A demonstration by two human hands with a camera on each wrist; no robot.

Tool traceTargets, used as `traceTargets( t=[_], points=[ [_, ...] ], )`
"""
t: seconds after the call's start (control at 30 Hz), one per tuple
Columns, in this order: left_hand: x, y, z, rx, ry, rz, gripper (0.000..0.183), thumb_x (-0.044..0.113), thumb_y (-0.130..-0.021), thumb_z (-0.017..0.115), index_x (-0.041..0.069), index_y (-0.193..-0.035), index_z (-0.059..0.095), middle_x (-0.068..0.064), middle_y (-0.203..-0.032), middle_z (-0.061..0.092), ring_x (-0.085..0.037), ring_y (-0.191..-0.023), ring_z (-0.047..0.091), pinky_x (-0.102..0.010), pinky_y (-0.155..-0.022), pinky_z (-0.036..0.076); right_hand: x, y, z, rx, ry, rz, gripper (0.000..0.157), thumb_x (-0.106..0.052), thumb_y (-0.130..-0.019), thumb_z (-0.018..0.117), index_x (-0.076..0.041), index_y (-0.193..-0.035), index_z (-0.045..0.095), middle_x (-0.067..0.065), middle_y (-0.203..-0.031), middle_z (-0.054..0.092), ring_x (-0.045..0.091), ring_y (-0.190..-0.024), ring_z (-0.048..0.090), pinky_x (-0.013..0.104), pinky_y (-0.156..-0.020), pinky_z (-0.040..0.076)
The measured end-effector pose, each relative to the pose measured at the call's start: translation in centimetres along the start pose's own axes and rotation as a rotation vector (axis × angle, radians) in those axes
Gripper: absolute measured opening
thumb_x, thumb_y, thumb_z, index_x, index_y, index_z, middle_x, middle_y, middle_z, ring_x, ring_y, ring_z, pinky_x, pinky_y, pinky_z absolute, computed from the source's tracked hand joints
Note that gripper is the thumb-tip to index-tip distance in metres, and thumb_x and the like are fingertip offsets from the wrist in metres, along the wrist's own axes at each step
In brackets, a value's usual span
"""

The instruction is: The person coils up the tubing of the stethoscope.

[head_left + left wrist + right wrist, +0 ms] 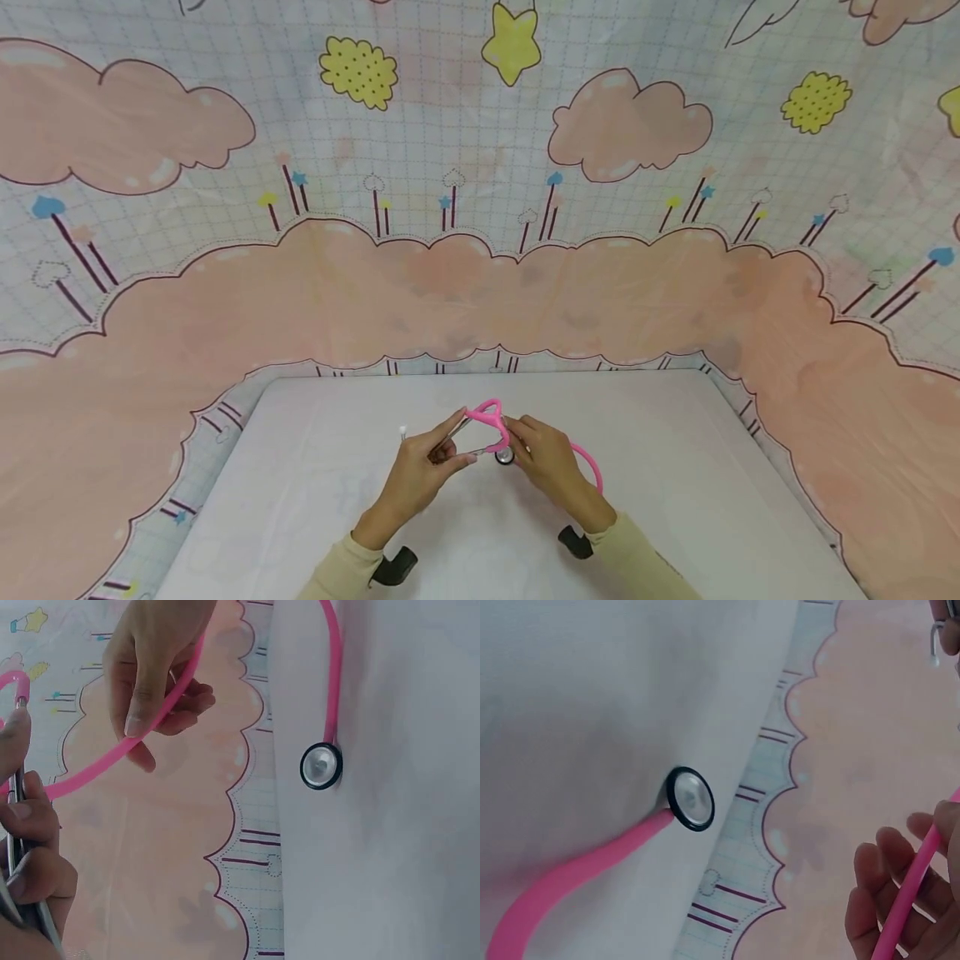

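A stethoscope with a pink tube (489, 417) is held up over the white table. My left hand (422, 467) grips its metal ear tubes (18, 750) close to the pink fork. With thumb and fingers my right hand (551, 460) pinches the pink tubing just past the fork. From there the tubing loops behind the right wrist and back down. Its round chestpiece (321, 766), silver with a black rim, is at the table surface below the hands. One white ear tip (403, 432) shows beyond the left hand; the other is hidden in the head view.
The white table (300, 433) extends around both hands. Behind and beside it hangs a cloth (480, 292) printed with pink clouds and stars. A black curved piece (396, 567) shows at the left wrist, another black piece (576, 542) at the right.
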State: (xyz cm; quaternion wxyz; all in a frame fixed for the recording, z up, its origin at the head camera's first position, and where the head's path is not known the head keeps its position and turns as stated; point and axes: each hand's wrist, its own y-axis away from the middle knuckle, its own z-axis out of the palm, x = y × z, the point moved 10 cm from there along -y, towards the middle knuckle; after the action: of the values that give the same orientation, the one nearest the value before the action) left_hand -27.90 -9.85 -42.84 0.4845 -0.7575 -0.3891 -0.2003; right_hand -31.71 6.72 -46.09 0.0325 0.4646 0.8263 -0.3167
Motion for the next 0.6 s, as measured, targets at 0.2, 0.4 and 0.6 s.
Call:
traceTargets(
  t=[0.2, 0.4, 0.6],
  points=[
    [-0.2, -0.2, 0.0, 0.051, 0.011, -0.023, 0.064, 0.014, -0.081, 0.079, 0.008, -0.141, 0.054, 0.006, -0.068, 0.055, 0.003, -0.06, 0.042, -0.016, -0.05, 0.038, 0.0, 0.4, -0.1, 0.05, -0.034, -0.004, 0.03, -0.019, -0.094, 0.067, -0.011, -0.123, 0.065, -0.007, -0.081, 0.063, 0.001, -0.064, 0.047, 0.013, -0.056, 0.043],
    [-0.5, -0.3, 0.2, 0.07, 0.023, -0.029, 0.062, 0.012, -0.084, 0.076, 0.005, -0.141, 0.053, 0.005, -0.069, 0.056, 0.001, -0.063, 0.044, -0.016, -0.051, 0.039, -0.1, 0.7, -0.8, 0.16, 0.056, -0.029, 0.023, -0.017, -0.089, 0.073, -0.014, -0.111, 0.069, -0.005, -0.083, 0.067, 0.007, -0.066, 0.056, 0.021, -0.06, 0.048],
    [-1.0, -0.3, 0.0, 0.092, 0.009, -0.039, 0.064, 0.012, -0.085, 0.076, 0.005, -0.143, 0.05, 0.006, -0.07, 0.056, 0.001, -0.063, 0.045, -0.016, -0.052, 0.039, 0.9, 1.3, -1.4, 0.201, 0.15, 0.047, 0.02, -0.016, -0.087, 0.075, -0.016, -0.108, 0.073, -0.003, -0.084, 0.067, 0.015, -0.072, 0.063, 0.033, -0.066, 0.05]
  ],
)
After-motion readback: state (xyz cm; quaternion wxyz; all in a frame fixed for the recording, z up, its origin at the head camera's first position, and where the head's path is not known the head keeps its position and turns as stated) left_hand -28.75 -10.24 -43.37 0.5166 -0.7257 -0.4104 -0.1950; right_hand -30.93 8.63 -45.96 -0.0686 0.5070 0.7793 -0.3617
